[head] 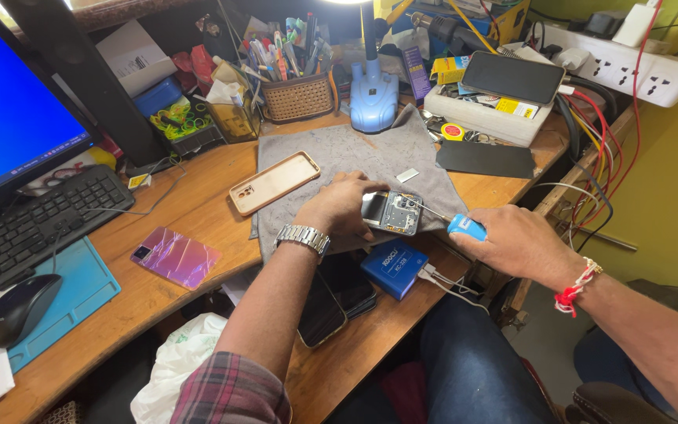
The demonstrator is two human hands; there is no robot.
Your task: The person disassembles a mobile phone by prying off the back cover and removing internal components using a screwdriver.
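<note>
My left hand (341, 206) grips an opened phone (390, 213) whose back is off, showing its inner parts, and holds it down on a grey cloth (355, 153). My right hand (515, 245) holds a blue-handled screwdriver (464, 227); its thin shaft points left and its tip touches the phone's right edge. A tan phone case (273, 182) lies on the cloth to the left. A shiny pink back cover (175, 257) rests on the wooden desk (182, 212) farther left.
A blue box (393, 268) and dark phones (331, 298) lie near the desk's front edge. A blue lamp base (373, 94), a pen basket (298, 96), a white box with a phone on it (496, 110), a power strip (637, 71), a keyboard (33, 224) and a mouse (21, 308) surround the cloth.
</note>
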